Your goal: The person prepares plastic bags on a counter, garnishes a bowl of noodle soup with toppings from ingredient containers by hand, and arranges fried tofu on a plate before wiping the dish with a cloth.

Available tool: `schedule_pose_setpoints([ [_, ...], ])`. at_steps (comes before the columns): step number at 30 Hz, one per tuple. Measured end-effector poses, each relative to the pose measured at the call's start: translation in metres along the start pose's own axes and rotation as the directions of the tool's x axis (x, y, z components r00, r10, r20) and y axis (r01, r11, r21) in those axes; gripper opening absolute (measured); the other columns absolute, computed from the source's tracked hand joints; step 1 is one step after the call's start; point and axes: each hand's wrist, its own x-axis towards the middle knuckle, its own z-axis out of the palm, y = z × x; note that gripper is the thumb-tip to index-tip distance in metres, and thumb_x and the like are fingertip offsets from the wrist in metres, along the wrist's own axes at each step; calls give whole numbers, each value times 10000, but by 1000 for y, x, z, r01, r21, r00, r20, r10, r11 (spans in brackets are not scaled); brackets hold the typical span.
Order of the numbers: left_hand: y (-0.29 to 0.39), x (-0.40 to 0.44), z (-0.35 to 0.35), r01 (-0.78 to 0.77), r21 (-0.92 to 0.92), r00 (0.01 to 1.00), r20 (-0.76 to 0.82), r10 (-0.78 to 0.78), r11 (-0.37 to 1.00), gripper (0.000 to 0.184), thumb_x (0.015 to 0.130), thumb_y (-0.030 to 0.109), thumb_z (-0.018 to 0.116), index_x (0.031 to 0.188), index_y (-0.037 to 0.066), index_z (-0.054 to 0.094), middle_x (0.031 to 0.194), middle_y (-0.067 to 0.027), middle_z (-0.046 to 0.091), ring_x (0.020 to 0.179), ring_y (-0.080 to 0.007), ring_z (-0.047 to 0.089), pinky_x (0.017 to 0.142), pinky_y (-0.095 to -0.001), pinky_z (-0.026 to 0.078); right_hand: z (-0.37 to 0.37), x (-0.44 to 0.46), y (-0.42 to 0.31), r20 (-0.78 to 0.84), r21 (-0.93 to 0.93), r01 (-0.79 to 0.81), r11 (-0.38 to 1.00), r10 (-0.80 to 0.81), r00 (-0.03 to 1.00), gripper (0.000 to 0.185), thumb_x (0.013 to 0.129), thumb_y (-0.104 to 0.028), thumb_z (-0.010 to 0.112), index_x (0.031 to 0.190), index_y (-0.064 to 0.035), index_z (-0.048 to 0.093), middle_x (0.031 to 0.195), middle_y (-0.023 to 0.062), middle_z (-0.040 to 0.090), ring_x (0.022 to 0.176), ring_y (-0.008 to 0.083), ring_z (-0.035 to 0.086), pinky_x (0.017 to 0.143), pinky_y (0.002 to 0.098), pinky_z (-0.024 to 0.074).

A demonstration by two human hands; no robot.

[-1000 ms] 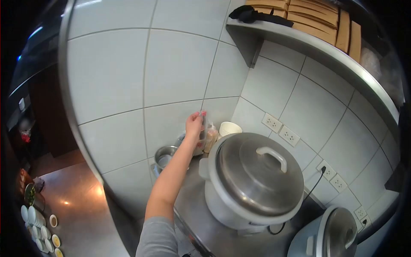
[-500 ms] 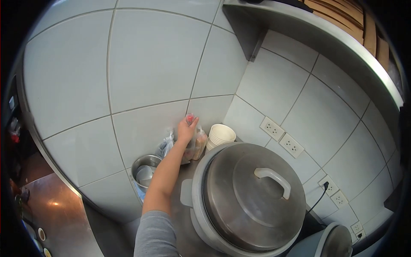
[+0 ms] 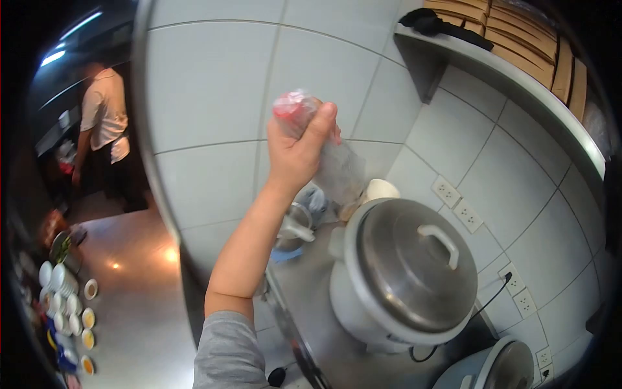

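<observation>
My left hand is raised before the tiled wall, its fingers closed round the neck of a clear plastic bag. A bunched, pink-red part of the bag sticks out above the fist, and the rest hangs down to the right. What the bag contains, if anything, I cannot make out. Below it stands a large rice cooker with a metal lid. Pale bowls show behind the cooker, and a metal pot is partly hidden by my forearm. My right hand is out of view.
On the left, a steel counter carries several small white cups and dishes. A person stands beyond it. A shelf with cardboard juts out at upper right. Another cooker stands at lower right.
My left hand has come up and nearer to me from beside the bowls, bringing the plastic bag along. The view has swung left, showing the counter and a person.
</observation>
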Motion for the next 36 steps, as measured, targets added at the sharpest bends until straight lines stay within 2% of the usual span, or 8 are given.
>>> schedule_pose_setpoints([
  [11,349,-211,-30,410,419,812,238,-533,810,215,841,169,618,696,37,532,619,-21,524,560,-102,521,507,-268,411,29,-29,23,-222,-165,58,985,-94,971,493,857,-384,482,1310,-207,405,1369,93,353,1206,298,372,973,453,301],
  [14,412,-270,-27,514,436,777,129,-617,739,252,851,203,618,691,37,516,603,-12,499,548,-100,469,511,-270,382,-1,-29,5,33,386,365,847,-408,912,480,840,-366,527,1237,-103,467,1296,123,422,1194,323,383,974,415,311],
  [16,446,-297,-26,586,385,758,50,-650,713,269,858,214,611,685,39,504,596,-12,488,549,-101,454,513,-272,372,-88,-108,-67,-363,602,724,337,-692,624,442,824,-351,562,1133,-38,519,1200,159,494,1117,365,454,933,408,360],
  [19,500,-322,-31,615,346,762,-28,-647,709,274,863,218,605,688,39,493,600,-11,485,556,-99,453,518,-276,374,-113,-189,-147,-354,794,577,-194,-918,179,489,766,-301,629,1156,-40,490,1209,165,480,1132,335,452,931,399,372],
  [27,713,-344,-85,670,447,738,-489,-466,593,198,821,185,637,872,33,521,744,-26,542,683,-117,518,621,-275,422,-83,-367,-281,-83,988,97,-123,-937,-338,710,612,-178,803,1201,-43,430,1208,159,466,1137,242,466,915,364,409],
  [30,801,-397,-125,636,692,772,-559,-304,343,488,697,259,755,1038,32,490,963,-68,554,911,-165,545,799,-316,442,-86,-464,-337,-136,990,-34,-136,-873,-469,726,582,-167,820,1185,-32,439,1124,107,528,1022,197,539,875,341,443],
  [32,861,-440,-144,646,751,761,-620,-191,136,704,647,262,791,1193,-2,433,1072,-135,541,1018,-214,533,872,-344,425,-86,-521,-377,-60,982,112,-151,-815,-576,770,595,-172,807,1227,-28,391,1149,108,512,1050,204,518,880,345,440],
  [36,943,-485,-166,768,614,617,-786,49,180,773,610,202,809,1210,-31,380,1104,-133,530,1046,-224,528,894,-342,425,-114,-625,-421,-26,991,75,-110,-711,-703,896,619,-219,799,1326,-27,283,1265,147,422,1164,217,429,906,343,418],
])
